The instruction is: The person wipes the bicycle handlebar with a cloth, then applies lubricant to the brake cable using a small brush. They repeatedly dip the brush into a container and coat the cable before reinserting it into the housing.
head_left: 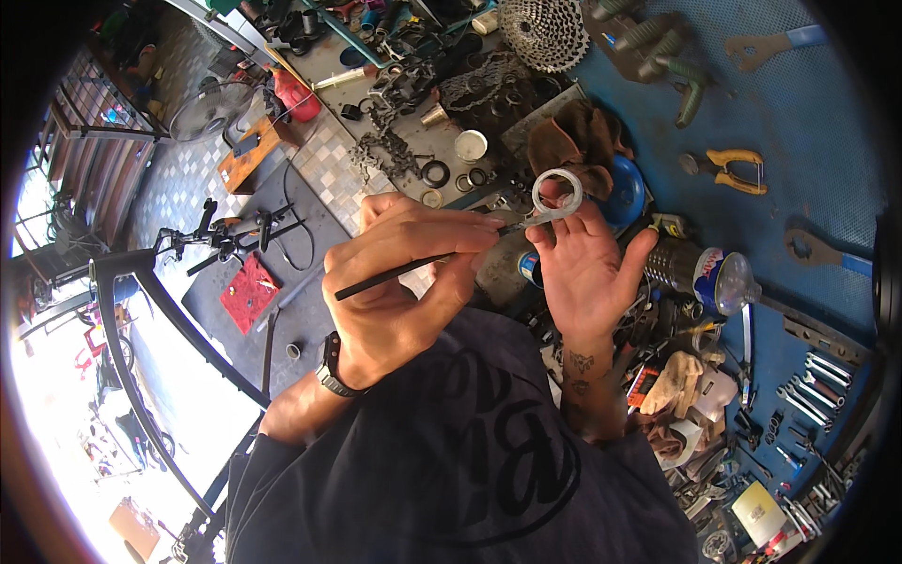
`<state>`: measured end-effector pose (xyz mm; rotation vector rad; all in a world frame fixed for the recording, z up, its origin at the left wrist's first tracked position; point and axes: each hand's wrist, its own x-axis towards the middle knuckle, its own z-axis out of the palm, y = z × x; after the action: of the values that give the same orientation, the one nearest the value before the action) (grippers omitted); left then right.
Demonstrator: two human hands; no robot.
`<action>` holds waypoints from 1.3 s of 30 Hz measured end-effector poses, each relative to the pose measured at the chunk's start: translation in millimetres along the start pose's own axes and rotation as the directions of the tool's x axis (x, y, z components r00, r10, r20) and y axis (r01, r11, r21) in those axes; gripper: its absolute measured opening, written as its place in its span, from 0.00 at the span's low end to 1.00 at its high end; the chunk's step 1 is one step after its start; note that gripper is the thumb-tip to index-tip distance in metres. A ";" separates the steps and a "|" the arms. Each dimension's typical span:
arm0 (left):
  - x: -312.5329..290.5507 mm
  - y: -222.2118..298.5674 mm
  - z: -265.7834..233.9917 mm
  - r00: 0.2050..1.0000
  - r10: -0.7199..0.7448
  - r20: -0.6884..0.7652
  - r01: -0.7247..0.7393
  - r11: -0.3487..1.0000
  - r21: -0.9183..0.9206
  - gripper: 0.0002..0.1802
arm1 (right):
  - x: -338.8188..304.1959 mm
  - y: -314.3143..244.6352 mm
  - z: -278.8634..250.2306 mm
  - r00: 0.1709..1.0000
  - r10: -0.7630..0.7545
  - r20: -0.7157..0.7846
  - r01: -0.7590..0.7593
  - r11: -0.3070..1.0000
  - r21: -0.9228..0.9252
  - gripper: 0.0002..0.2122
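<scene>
My left hand (404,268), with a black watch at the wrist, is closed in a pinch around a thin black-handled brush (395,279). The brush points right, and its pale tip meets the lower edge of a light grey ring (570,208). That ring sits at the fingertips of my right hand (590,273), whose palm faces up with the thumb spread to the side. A fingertip shows through the ring's opening; the exact hold is partly hidden.
Beyond my hands lie a bike chain (376,150), a white round tub (471,145), a brown glove (568,141) and a cassette (545,33). A plastic bottle (723,282), yellow pliers (738,171) and wrenches (813,390) are rightward. At left stands a bike frame (132,338).
</scene>
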<state>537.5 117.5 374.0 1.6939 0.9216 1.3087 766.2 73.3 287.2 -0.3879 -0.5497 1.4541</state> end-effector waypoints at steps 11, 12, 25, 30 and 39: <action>5.5 6.3 -3.2 0.994 0.107 0.026 -0.110 0.983 0.150 0.16 | 2.3 -3.1 1.6 0.997 -0.060 0.045 0.067 0.978 -0.196 0.43; 5.7 6.3 -3.6 0.993 0.111 0.029 -0.114 0.986 0.124 0.16 | 2.6 -3.3 1.7 0.997 -0.058 0.041 0.065 0.979 -0.191 0.43; 7.8 -3.1 -5.9 0.992 0.127 0.027 -0.129 0.977 0.170 0.16 | 1.7 -4.0 4.1 0.996 -0.043 0.080 0.047 0.998 -0.047 0.42; 4.5 4.3 -5.8 0.993 0.096 0.075 -0.103 0.990 0.100 0.16 | 0.8 -3.4 4.3 0.997 -0.040 0.065 0.045 0.997 -0.065 0.41; 5.1 2.8 -5.0 0.996 0.078 0.042 -0.080 0.996 0.050 0.15 | -0.1 -3.8 4.4 0.998 -0.037 0.057 0.041 0.996 -0.076 0.42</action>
<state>533.9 121.7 379.3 1.8065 0.8804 1.3073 766.8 72.6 293.0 -0.3966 -0.6561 1.4125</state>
